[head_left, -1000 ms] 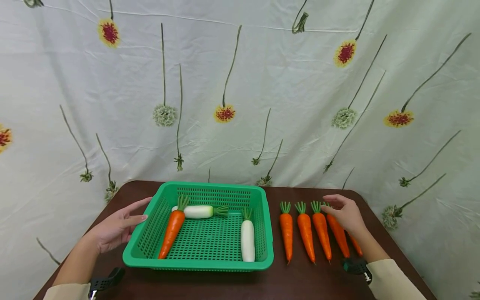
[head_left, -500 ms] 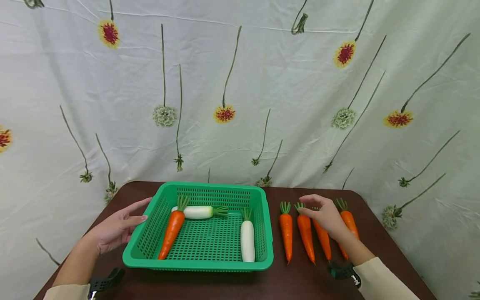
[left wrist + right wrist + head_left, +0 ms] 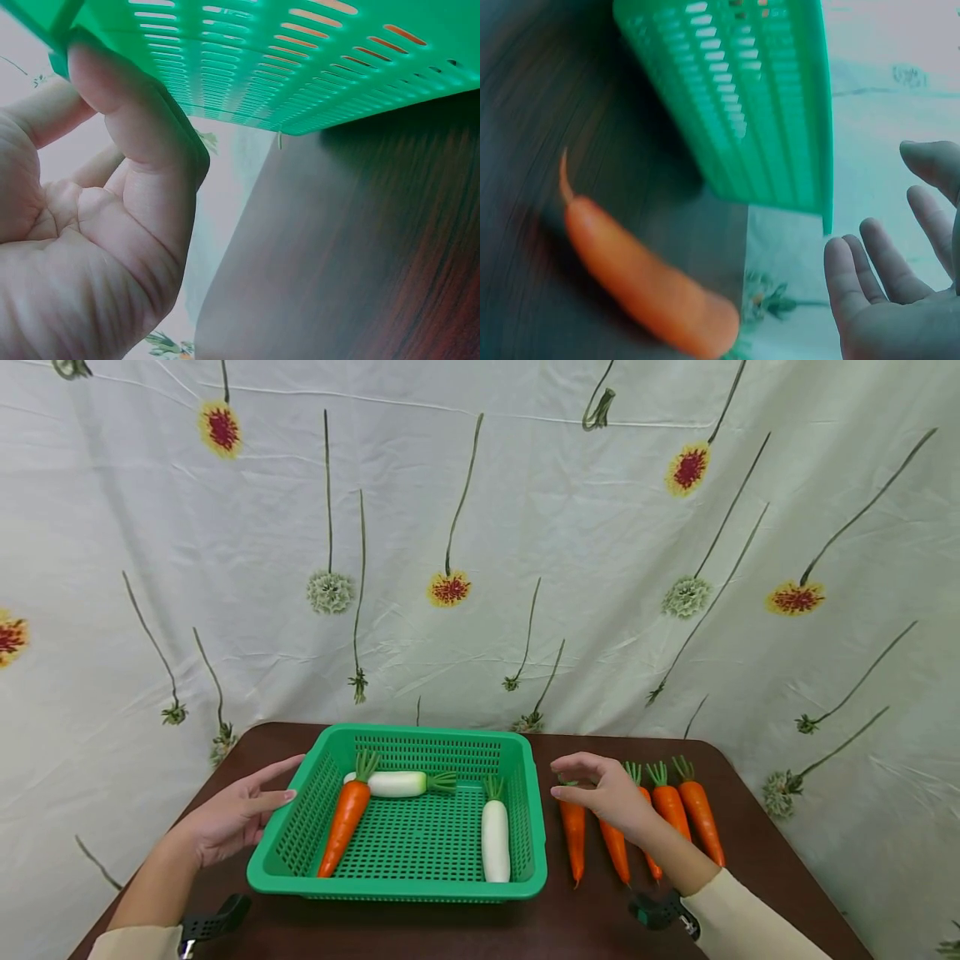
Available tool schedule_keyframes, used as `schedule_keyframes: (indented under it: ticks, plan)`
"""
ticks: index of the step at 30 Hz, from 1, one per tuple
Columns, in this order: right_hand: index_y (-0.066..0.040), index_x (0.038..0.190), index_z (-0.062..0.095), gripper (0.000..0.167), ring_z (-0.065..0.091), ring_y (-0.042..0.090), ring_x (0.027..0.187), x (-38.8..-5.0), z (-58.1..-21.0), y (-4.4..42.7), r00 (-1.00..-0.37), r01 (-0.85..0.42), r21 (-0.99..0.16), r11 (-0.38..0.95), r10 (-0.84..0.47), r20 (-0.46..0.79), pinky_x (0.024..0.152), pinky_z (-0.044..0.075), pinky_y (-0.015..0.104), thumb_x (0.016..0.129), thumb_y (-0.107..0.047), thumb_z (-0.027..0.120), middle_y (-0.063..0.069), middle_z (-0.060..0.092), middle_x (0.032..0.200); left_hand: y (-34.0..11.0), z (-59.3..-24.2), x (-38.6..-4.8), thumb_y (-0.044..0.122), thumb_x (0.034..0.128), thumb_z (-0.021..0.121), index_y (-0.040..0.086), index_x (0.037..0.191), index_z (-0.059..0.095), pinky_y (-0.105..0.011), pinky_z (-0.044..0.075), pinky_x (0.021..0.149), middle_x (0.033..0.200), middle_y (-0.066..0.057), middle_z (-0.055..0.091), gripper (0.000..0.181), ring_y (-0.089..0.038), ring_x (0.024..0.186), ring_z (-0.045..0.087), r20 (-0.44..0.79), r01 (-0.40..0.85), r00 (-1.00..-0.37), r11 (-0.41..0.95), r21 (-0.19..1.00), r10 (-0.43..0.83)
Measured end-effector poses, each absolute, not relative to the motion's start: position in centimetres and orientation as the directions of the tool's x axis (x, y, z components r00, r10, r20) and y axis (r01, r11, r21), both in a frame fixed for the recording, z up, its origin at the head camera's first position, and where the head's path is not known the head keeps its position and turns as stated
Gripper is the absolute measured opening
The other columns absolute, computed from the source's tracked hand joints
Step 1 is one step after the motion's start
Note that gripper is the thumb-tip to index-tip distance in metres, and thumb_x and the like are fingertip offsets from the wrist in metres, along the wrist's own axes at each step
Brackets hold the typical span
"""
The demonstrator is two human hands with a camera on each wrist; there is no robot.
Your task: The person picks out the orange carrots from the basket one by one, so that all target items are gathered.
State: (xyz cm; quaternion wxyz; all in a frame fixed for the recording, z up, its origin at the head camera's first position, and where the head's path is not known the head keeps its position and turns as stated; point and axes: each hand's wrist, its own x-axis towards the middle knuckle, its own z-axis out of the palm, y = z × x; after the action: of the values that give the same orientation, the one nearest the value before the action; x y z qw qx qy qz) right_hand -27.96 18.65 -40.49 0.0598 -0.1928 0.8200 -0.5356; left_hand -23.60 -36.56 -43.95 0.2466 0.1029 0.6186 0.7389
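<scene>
In the head view a green slotted plastic basket (image 3: 420,887) holds an orange carrot (image 3: 347,827), a white radish lying crosswise (image 3: 396,784) and a second white radish (image 3: 495,842) along its right side. My left hand (image 3: 234,818) touches the basket's left rim, thumb and forefinger extended; the left wrist view has its thumb (image 3: 127,97) against the green rim. Right of the basket, my right hand (image 3: 603,789) hovers over the tops of a row of carrots, holding nothing. The leftmost carrot (image 3: 573,835) is partly hidden by its fingers; the right wrist view shows a blurred carrot (image 3: 649,289) below the hand.
Several other carrots, among them the rightmost carrot (image 3: 701,814), lie side by side on the dark brown table (image 3: 570,931). A white cloth with printed flowers (image 3: 420,635) hangs behind the table's far edge.
My right hand has moved left along the carrot row, from over the right-hand carrots to the leftmost one beside the basket. The left hand and the basket stay where they were.
</scene>
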Motion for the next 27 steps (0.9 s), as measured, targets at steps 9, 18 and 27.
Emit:
schedule_keyframes:
  ticks: [9,18,27]
  plan:
    - [-0.004,0.131,0.065,0.043,0.061,0.042,0.121,-27.5,-39.6,16.2,-0.834,-0.290,-0.920,0.264,-0.541,0.108,0.090,0.061,0.026,0.093,-0.019,0.077,0.026,0.063,0.133,-36.4,-43.8,-23.7,0.011,0.1114,0.041,0.018,0.164,-0.014,-0.055,0.060,0.089,0.123,-0.010,0.074,0.077,-0.030,0.104,0.076,-0.148,-0.233,-0.855,-0.113,0.966,0.497]
    - [-0.012,0.126,0.070,0.037,0.063,0.038,0.122,-27.6,-38.7,14.2,-0.783,-0.304,-0.903,0.303,-0.620,0.055,0.090,0.060,0.030,0.091,-0.020,0.079,0.008,0.070,0.128,-36.5,-43.9,-23.7,0.012,0.1113,0.042,0.020,0.165,-0.012,-0.053,0.061,0.090,0.122,-0.009,0.075,0.077,-0.028,0.104,0.076,-0.163,-0.240,-0.855,-0.096,0.966,0.492]
    - [-0.015,0.133,0.066,0.041,0.068,0.027,0.118,-28.5,-37.4,12.4,-0.712,-0.281,-0.881,0.380,-0.698,-0.074,0.100,0.058,0.037,0.094,-0.022,0.076,0.007,0.067,0.134,-36.7,-43.9,-23.6,0.014,0.1111,0.044,0.022,0.165,-0.011,-0.055,0.059,0.092,0.123,-0.007,0.074,0.078,-0.028,0.105,0.076,-0.182,-0.247,-0.861,-0.078,0.966,0.474]
